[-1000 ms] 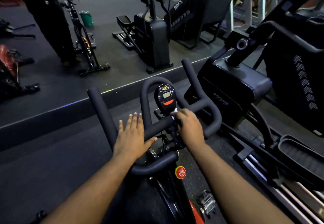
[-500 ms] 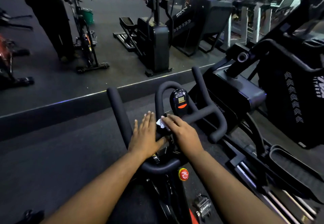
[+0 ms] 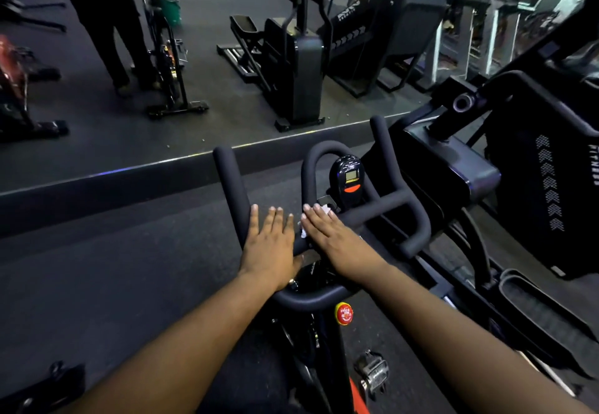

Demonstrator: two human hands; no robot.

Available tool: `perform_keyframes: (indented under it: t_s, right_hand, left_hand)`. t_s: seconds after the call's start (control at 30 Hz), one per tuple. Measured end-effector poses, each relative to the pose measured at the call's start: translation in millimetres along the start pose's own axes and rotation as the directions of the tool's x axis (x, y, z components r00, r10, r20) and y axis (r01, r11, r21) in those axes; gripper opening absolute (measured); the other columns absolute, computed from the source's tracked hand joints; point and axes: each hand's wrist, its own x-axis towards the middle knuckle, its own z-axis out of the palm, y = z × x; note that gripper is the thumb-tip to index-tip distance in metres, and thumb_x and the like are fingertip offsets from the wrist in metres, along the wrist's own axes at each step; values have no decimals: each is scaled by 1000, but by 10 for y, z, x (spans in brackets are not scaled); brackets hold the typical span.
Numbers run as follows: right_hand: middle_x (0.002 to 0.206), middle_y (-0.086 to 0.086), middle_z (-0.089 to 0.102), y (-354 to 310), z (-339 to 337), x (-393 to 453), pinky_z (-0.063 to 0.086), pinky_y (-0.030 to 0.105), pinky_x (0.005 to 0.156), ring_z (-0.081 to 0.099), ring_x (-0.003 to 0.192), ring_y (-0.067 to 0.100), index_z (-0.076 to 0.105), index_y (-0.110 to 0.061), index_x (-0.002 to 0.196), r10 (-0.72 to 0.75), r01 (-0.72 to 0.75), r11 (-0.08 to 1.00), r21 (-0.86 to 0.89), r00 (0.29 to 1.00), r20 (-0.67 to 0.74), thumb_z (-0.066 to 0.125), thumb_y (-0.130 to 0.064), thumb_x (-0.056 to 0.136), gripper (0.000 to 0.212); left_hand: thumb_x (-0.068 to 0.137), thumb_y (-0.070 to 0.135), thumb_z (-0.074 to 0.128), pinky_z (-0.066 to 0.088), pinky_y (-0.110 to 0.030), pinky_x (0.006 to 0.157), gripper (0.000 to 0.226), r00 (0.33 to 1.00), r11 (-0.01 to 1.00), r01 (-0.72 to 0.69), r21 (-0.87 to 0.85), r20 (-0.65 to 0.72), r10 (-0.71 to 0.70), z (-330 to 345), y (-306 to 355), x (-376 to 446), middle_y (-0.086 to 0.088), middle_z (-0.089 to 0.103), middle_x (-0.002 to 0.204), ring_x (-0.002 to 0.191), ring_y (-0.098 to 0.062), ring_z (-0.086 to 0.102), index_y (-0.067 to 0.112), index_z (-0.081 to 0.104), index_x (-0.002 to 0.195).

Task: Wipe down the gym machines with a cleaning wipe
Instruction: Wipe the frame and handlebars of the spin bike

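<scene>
Wiping of spin-bike handlebar underway: flat right hand presses wipe, flat left hand braces; next, the grips

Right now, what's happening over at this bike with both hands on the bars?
A person is wiping down a spin bike in a gym. The right hand lies flat, pressing a white cleaning wipe onto the handlebar's crossbar, just below the small display console. The left hand rests flat on the bar beside it, fingers straight. The wipe mostly hides under the right hand. In the background another person stands at a second bike.
</scene>
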Motion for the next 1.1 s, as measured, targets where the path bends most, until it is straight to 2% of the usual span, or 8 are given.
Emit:
perform_keyframes:
  t_s: [0.23, 0.43, 0.5, 0.57, 0.63, 0.77, 0.87, 1.1]
  right_hand:
    - [141, 12, 61, -63, -20, -77, 56, 36, 96, 56, 132, 28, 65, -7, 133, -114, 116, 993, 5, 986, -125, 42, -14, 87, 52]
    - [146, 1, 57, 75, -387, -84, 50, 28, 100, 60, 126, 18, 61, -18, 136, -57, 101, 978, 182, 970, -236, 65, -16, 88, 48]
    - [144, 3, 58, 21, -520, -2, 47, 27, 101, 60, 126, 19, 63, -15, 131, 11, 62, 974, 217, 947, -321, 67, -14, 88, 43]
    - [139, 6, 61, -95, -562, 26, 45, 25, 101, 60, 123, 19, 65, -11, 124, 19, 80, 971, 225, 914, -406, 63, -16, 91, 34]
    - [137, 6, 61, -180, -530, 23, 47, 27, 101, 59, 122, 17, 64, -10, 122, 30, 99, 962, 254, 887, -461, 59, -19, 94, 30]
    - [142, -1, 53, -151, -479, 7, 46, 28, 106, 52, 131, 9, 56, -12, 133, 188, 81, 850, 520, 876, -445, 76, -32, 88, 53]
    - [142, -11, 49, -79, -484, -10, 37, 18, 111, 46, 133, -3, 41, -17, 151, 381, -47, 656, 754, 882, -276, 83, -48, 78, 89]
    - [74, -9, 71, -60, -600, 48, 49, 31, 67, 60, 67, 4, 73, -20, 86, 503, -93, 355, 930, 858, -106, 73, -31, 91, 12]
  left_hand:
    - [93, 72, 34, -17, -60, 119, 84, 1000, 1000, -6, -27, -30, 5, -21, -10, -32, -6, 27, 166, 155, -22, 21, 22, 24, 160]
    - [81, 90, 26, -10, -53, 125, 103, 987, 940, -50, -338, -162, -6, 46, -75, 8, 4, 39, 160, 148, -12, 36, 24, 24, 160]
    - [80, 91, 33, 14, -43, 126, 102, 988, 704, -45, -709, -136, -75, -52, -99, 14, 1, 51, 151, 139, -12, 46, 22, 38, 154]
    - [93, 61, 58, 44, -31, 106, 55, 991, 342, -34, -939, -76, -109, -188, -95, 7, 0, 67, 124, 113, -4, 59, 20, 62, 130]
    - [100, 22, 63, 51, -25, 84, 11, 993, 120, -27, -992, -41, -112, -322, -35, -13, 0, 71, 97, 89, -3, 61, 16, 71, 105]
    - [99, 6, 61, 55, -24, 80, 11, 974, -140, 7, -990, 38, -222, -425, 64, 12, -6, 75, 91, 86, -15, 69, 3, 71, 102]
    - [96, -4, 61, 54, -19, 78, 13, 955, -79, -5, -997, 18, -295, -477, 25, 47, -3, 76, 90, 83, -8, 68, 0, 72, 102]
    - [98, 8, 62, 48, -25, 66, 13, 956, 24, 21, -999, 13, -293, -591, -34, 101, 4, 66, 74, 69, -8, 57, 5, 71, 89]
